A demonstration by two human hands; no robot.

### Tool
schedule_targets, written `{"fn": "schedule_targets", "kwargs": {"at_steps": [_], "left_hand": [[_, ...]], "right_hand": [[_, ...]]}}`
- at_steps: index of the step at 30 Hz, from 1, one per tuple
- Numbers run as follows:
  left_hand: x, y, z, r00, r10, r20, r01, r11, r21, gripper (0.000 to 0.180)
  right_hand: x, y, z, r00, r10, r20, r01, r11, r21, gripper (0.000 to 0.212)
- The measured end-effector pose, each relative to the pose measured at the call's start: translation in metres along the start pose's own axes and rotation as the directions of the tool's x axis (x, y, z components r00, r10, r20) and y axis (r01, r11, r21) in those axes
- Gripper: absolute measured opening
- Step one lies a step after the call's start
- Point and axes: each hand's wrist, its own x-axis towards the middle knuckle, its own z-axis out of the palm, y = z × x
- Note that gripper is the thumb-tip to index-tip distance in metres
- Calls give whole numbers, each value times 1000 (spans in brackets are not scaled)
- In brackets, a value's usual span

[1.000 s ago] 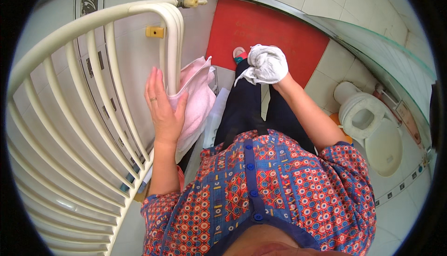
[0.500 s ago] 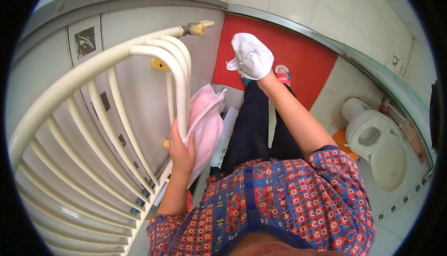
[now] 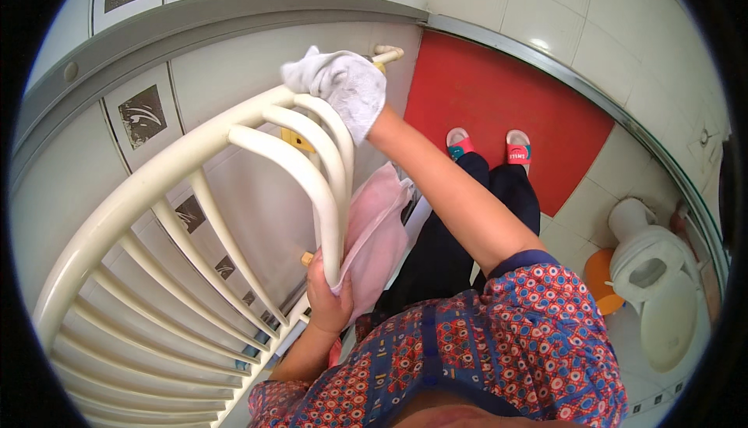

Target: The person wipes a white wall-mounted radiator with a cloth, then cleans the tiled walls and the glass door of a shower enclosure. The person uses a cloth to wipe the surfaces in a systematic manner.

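Observation:
A cream-coloured towel radiator (image 3: 86, 245) with curved tubes takes up the left side. My left hand (image 3: 328, 307) is closed low on its front tube, with a corner of a pink towel (image 3: 372, 235) caught under the thumb. That towel hangs beside the tubes, on the side toward my body. My right hand is wrapped in a white cloth (image 3: 343, 89), which hides its fingers. It lies against the radiator's top rail, close to the end fitting (image 3: 387, 56). Only the wrist and forearm show bare.
White tiled wall (image 3: 58, 218) with dark decorative tiles stands behind the radiator. Red flooring (image 3: 467, 77) lies ahead under my sandals, edged by a metal track (image 3: 514, 46). To the right are a toilet (image 3: 650, 264) with its lid raised and an orange basin (image 3: 601, 280).
My right hand, wrapped in the white cloth, has moved left from over the red floor onto the radiator's top rail. The left hand keeps its hold. The view has shifted.

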Motion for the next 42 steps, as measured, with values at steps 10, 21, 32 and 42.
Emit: {"fn": "schedule_targets", "kwargs": {"at_steps": [10, 21, 32, 42], "left_hand": [[-3, 4, -2, 1000, 15, 16, -15, 1000, 27, 47], [-17, 0, -3, 981, -149, 121, 160, 983, -91, 50], [-8, 19, -7, 992, -103, 68, 120, 936, -331, 52], [-14, 23, -14, 983, -151, 108, 178, 933, -313, 49]], "right_hand": [[30, -29, -21, 999, 31, 12, -29, 996, -90, 21], [-49, 123, -90, 956, 185, -227, -258, 898, -356, 23], [-57, 192, -6, 773, 634, -27, -628, 758, -177, 25], [-74, 213, -4, 907, 419, -36, -419, 894, -160, 24]]}}
